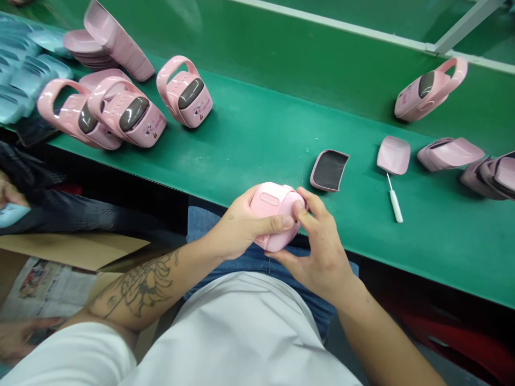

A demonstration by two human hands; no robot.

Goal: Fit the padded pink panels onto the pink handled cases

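Observation:
Over my lap, at the bench's front edge, both hands grip a pink plastic case with rounded corners. My left hand wraps its left side, thumb lying across the front. On the other side my right hand holds it, fingertips at the upper right corner and lower edge. What lies under the fingers is hidden. Just beyond, a curved pink panel with a dark inner face rests on the green bench. Further right lie a small pink cover and a white-handled screwdriver, its tip by the cover.
Pink handled cases with dark windows stand at the left, and another handled case stands back right. Stacked pink panels lie far right; blue parts fill the far left. Another person's hand and a cardboard box are lower left.

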